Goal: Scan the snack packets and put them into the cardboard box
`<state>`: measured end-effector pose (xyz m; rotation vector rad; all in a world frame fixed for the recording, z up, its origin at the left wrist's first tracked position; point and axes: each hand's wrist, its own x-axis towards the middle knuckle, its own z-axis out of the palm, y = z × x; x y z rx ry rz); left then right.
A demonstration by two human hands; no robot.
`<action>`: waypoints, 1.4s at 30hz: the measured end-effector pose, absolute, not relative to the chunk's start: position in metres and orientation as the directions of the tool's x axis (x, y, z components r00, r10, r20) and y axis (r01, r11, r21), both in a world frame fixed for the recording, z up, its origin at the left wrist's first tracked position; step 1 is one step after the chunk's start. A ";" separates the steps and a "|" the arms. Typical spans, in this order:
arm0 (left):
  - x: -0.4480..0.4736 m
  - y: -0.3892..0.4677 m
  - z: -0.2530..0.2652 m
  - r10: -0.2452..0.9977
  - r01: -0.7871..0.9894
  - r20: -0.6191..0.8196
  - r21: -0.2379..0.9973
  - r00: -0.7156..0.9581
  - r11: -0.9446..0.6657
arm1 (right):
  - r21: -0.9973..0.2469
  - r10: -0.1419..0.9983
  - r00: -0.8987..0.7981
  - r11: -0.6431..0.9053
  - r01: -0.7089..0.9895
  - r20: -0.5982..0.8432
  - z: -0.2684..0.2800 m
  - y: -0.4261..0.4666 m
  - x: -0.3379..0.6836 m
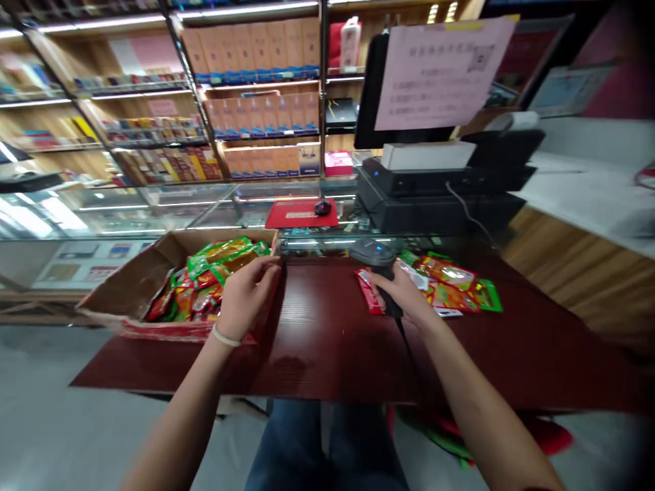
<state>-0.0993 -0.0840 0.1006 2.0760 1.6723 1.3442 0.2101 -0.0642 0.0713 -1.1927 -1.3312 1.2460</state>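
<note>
My right hand (406,290) is wrapped round the handle of a black barcode scanner (372,252), its head pointing away from me and its cable trailing down over the table. A red packet (375,303) lies partly under the scanner and hand. Just right of that hand is a pile of red and green snack packets (453,283). My left hand (245,293), a pale band at its wrist, is at the right wall of an open cardboard box (123,290). Its fingers are curled; whether they grip anything is hidden. Inside the box lie several similar snack packets (205,279).
The dark red table (322,341) backs onto a glass display counter (205,204). On the counter are a red mouse pad (291,213), a black mouse (322,207) and a monitor (371,95) with a pink paper sheet (440,75). Stocked shelves (260,82) stand behind.
</note>
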 end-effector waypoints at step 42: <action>0.113 0.040 -0.008 0.899 0.715 0.147 0.559 0.413 -0.419 | -0.986 0.977 0.210 0.015 -0.164 -0.020 0.020 -0.056 0.331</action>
